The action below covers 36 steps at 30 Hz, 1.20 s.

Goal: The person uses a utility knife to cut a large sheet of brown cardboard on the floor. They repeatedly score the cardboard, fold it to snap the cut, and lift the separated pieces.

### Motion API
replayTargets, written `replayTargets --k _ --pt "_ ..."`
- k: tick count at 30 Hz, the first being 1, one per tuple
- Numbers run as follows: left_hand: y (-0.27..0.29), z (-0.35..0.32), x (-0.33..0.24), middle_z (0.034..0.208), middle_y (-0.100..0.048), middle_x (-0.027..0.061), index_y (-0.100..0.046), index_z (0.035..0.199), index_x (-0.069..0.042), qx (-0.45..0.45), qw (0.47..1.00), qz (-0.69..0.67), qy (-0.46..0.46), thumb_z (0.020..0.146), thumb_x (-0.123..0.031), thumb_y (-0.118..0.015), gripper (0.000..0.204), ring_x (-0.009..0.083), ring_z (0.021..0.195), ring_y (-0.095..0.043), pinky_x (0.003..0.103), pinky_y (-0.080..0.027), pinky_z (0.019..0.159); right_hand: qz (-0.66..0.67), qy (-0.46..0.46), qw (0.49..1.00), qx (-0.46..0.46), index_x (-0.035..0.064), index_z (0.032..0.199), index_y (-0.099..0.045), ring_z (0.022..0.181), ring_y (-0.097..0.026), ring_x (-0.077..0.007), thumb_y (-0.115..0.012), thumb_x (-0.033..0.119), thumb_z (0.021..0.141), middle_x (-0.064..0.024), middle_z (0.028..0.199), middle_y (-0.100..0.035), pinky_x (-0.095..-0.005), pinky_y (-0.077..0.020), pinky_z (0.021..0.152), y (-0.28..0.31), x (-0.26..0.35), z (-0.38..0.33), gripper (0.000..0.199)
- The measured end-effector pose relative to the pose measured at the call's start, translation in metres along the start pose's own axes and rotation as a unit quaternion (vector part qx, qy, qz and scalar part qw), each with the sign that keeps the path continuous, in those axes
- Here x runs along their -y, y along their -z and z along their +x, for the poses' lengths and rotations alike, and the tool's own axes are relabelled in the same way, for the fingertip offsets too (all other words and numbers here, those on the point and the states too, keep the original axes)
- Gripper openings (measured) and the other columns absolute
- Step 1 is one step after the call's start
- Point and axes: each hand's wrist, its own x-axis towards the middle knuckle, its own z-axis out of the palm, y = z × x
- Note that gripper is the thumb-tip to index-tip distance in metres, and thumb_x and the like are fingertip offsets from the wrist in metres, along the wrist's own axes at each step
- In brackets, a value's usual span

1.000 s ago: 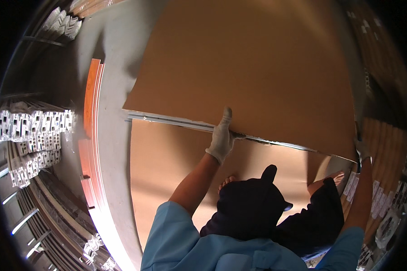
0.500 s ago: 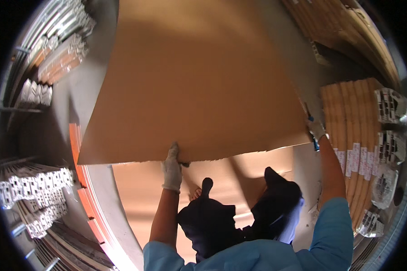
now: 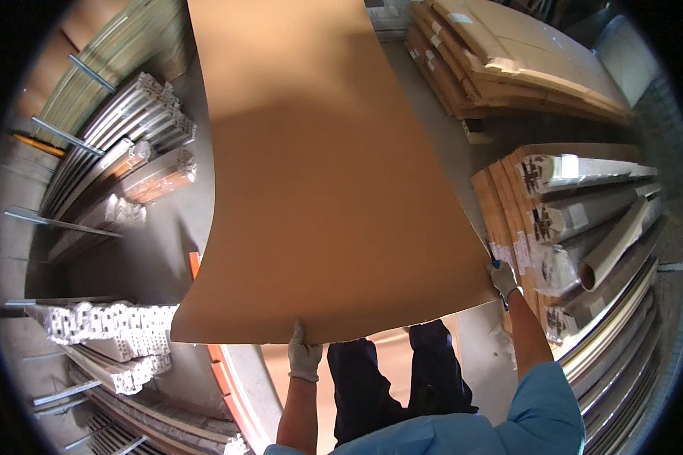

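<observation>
A large brown cardboard sheet (image 3: 326, 212) stretches away from me, its near edge slightly ragged and lifted above my legs. My left hand (image 3: 305, 359), in a pale glove, grips that near edge left of the middle, thumb on top and fingers hidden beneath. At the right near corner, my gloved right hand (image 3: 504, 280) is closed around a slim blue-handled tool (image 3: 495, 264) that looks like a cutter, its thin tip along the sheet's right edge. Whether this hand also pinches the cardboard I cannot tell.
Racks at left hold white profiles (image 3: 114, 326) and wrapped silvery bars (image 3: 140, 114). Wrapped long packs (image 3: 577, 174) lie at right, with flat cartons (image 3: 524, 45) stacked farther back. Orange-edged strips (image 3: 228, 379) and another cardboard piece (image 3: 387, 341) lie on the floor.
The view has shifted, showing more of the far area and the right stack. Both hands still hold on, and the sheet's near edge now sits lower in the picture, covering my feet.
</observation>
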Motion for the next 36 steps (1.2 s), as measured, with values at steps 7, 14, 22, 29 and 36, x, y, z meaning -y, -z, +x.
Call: replayTargets --k 7,14,22,29,36 --pt "-0.041 -0.149 -0.009 0.118 -0.064 0.0028 -0.063 0.115 -0.007 0.224 0.972 -0.070 -0.023 0.086 -0.024 -0.070 0.034 0.0197 0.117 -0.054 0.042 -0.039 0.108 0.127 0.239 0.895 -0.356 0.0056 0.101 -0.063 0.073 -0.063 -0.0327 -0.059 0.035 0.093 -0.0163 0.082 -0.065 -0.0394 -0.0493 0.068 0.187 0.052 -0.174 0.030" --pt "-0.058 -0.274 0.073 0.107 -0.065 0.0043 -0.064 0.108 -0.005 0.280 0.958 0.030 -0.055 0.085 -0.010 -0.072 0.025 0.0189 0.097 -0.060 0.034 -0.050 0.088 0.550 0.075 0.819 0.148 0.0140 0.081 -0.057 0.045 -0.043 -0.0046 -0.069 0.046 0.087 0.0060 0.060 -0.047 -0.0214 -0.0346 0.041 0.195 0.033 -0.395 0.035" --pt "-0.025 -0.383 0.125 0.114 -0.061 0.0088 -0.059 0.115 -0.001 0.344 0.795 0.479 -0.144 0.088 -0.002 -0.066 0.028 0.0195 0.104 -0.059 0.034 -0.051 0.093 0.682 -0.194 0.665 0.234 0.0142 0.089 -0.055 0.058 -0.052 -0.0135 -0.070 0.063 0.076 -0.0004 0.073 -0.051 -0.0302 -0.0431 0.048 0.131 -0.030 -0.431 0.053" --pt "0.024 -0.476 0.111 0.124 -0.055 0.0126 -0.053 0.125 -0.004 0.336 0.869 0.359 -0.055 0.093 -0.016 -0.063 0.035 0.0273 0.116 -0.053 0.043 -0.045 0.101 0.818 -0.045 0.503 0.274 0.0048 0.118 -0.060 0.103 -0.062 -0.0290 -0.069 0.021 0.086 -0.0123 0.112 -0.065 -0.0446 -0.0495 0.095 0.102 -0.052 -0.509 0.037" --pt "0.072 -0.566 0.064 0.138 -0.042 0.0174 -0.038 0.139 -0.010 0.150 0.977 0.070 0.132 0.088 -0.054 -0.060 0.071 0.0359 0.124 -0.046 0.053 -0.036 0.108 0.814 0.106 0.514 0.249 0.0042 0.107 -0.061 0.095 -0.064 -0.0255 -0.069 0.010 0.084 -0.0098 0.104 -0.066 -0.0413 -0.0510 0.091 0.106 -0.050 -0.576 0.025"
